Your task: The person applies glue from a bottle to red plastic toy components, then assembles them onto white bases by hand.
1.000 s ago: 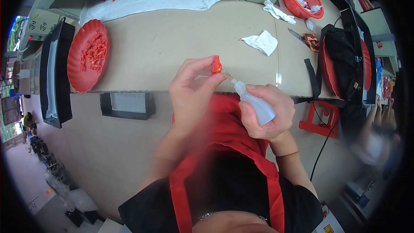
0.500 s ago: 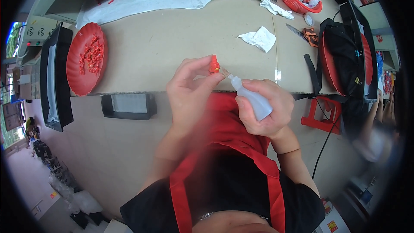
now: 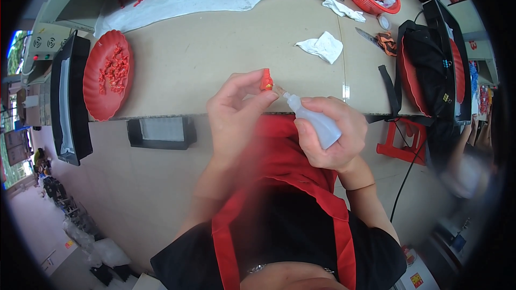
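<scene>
Between thumb and fingers of my left hand is a small red figurine with a touch of yellow low on it. My right hand grips a translucent white squeeze bottle, tilted so its narrow nozzle points up and left at the figurine. The nozzle tip is close against the piece; whether it touches, I cannot tell. Both hands are over the table's front edge. To the left, a red scalloped plate carries many small red pieces.
White cloths lie beyond my hands, with a knife to their right. A red basket holds crumpled white material at the back right. Black trays stand at the left, and a black bag rests on the right.
</scene>
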{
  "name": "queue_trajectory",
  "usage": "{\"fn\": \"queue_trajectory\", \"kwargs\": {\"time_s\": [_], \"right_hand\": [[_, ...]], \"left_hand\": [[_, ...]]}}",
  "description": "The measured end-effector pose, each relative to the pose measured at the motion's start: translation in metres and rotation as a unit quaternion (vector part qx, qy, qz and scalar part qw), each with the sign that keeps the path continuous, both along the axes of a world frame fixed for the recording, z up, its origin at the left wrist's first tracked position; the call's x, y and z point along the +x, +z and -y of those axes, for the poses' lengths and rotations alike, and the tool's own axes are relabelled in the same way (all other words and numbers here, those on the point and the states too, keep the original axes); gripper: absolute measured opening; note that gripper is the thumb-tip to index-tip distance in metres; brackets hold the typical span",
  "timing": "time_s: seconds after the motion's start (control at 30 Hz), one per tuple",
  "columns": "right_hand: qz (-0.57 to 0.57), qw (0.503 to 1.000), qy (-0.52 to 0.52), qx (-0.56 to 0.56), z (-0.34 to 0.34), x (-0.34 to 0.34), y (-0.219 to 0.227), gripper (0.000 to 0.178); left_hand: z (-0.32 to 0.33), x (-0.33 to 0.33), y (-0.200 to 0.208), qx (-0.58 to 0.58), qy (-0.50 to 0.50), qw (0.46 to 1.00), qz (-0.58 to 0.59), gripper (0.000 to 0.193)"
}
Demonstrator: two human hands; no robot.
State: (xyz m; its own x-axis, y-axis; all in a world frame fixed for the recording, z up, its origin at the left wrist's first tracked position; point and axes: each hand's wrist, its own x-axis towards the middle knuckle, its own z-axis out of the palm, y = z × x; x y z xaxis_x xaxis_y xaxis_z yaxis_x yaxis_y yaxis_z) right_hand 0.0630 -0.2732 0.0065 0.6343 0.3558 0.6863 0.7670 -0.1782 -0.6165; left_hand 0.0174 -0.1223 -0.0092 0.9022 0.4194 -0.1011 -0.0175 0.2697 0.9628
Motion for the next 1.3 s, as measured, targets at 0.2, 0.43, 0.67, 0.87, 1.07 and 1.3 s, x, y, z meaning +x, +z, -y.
{"fn": "queue_trajectory", "kwargs": {"time_s": [0.2,0.43,0.67,0.87,1.07,1.3], "right_hand": [[0.001,1.000,0.000,-0.001,-0.0012,0.0001,0.0012,0.033],[0.007,1.000,0.004,0.001,-0.0019,0.0010,0.0018,0.032],[-0.001,1.000,0.005,-0.002,-0.0008,-0.0001,0.0022,0.032],[-0.029,1.000,0.006,-0.010,0.0006,-0.0016,0.0048,0.031],[-0.024,1.000,0.009,-0.003,0.0004,-0.0016,0.0058,0.030],[-0.013,1.000,0.002,-0.004,0.0012,-0.0008,0.0056,0.030]], "left_hand": [[-0.0011,-0.0004,0.0009,-0.014,-0.015,1.000,-0.002,0.027],[-0.0017,-0.0009,0.0041,-0.032,-0.031,0.999,-0.020,0.027],[-0.0013,0.0005,0.0057,-0.024,-0.032,0.999,-0.020,0.027],[0.0003,0.0005,0.0085,-0.026,-0.031,0.998,-0.037,0.027],[-0.0010,0.0000,0.0065,-0.023,-0.032,0.999,-0.023,0.027],[-0.0009,-0.0007,0.0057,-0.019,-0.038,0.999,-0.018,0.027]]}}
